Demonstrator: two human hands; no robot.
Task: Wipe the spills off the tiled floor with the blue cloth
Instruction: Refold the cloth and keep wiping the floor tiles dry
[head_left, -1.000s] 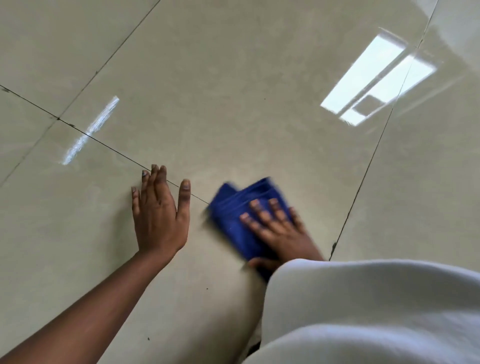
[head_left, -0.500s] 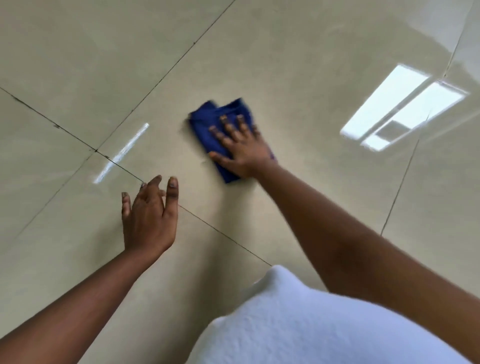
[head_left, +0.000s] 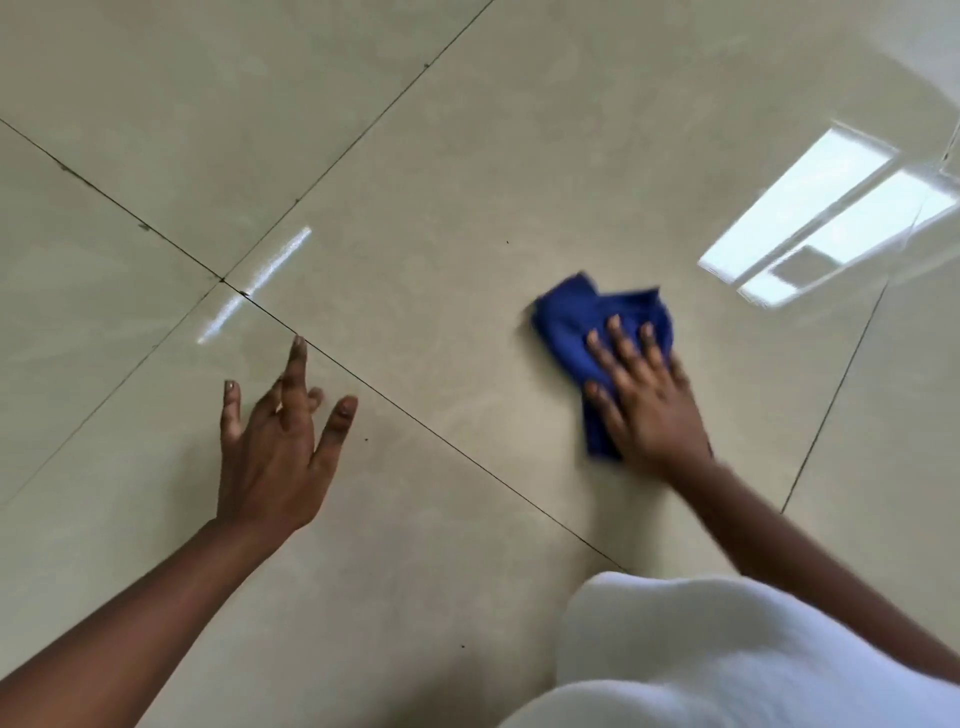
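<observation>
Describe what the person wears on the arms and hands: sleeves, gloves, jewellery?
Nothing: left hand and right hand are bare, without gloves, rings, watch or bracelet. Both forearms are unsleeved as far as the view shows. A white garment shows at lower right.

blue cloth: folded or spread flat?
Folded and bunched: the blue cloth shows layered edges, a compact wad under the right hand.

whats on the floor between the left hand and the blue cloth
In the head view, only bare glossy floor tile lies between the left hand and the blue cloth, crossed by one dark grout line.
</observation>
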